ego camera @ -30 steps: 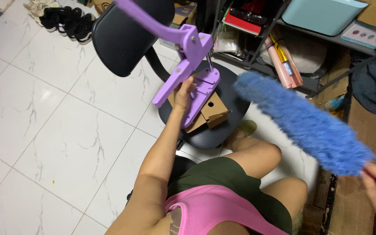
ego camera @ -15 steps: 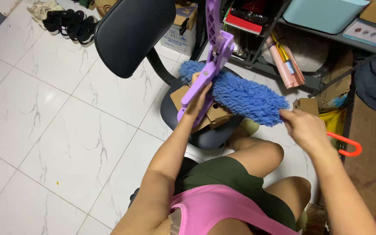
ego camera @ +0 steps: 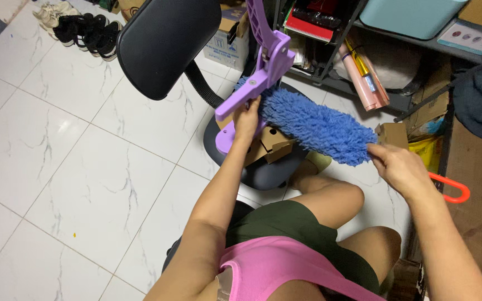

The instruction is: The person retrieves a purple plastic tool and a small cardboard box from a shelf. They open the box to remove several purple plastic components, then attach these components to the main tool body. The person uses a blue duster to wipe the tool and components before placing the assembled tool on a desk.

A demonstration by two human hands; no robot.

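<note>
My left hand grips a purple plastic press tool with a long lever, held above a black chair seat. My right hand holds the near end of a fluffy blue duster. The duster's far end lies against the purple tool, just right of my left hand. A brown cardboard piece rests on the seat under the tool and duster.
The chair's black backrest rises at upper left. Cluttered metal shelves stand behind, with a pink tube and a teal bin. An orange hook sits at right. Shoes lie on the white tiled floor.
The duster swung from far right in against the purple tool. My right hand came into view with it. The tool turned more upright and its base lifted slightly.
</note>
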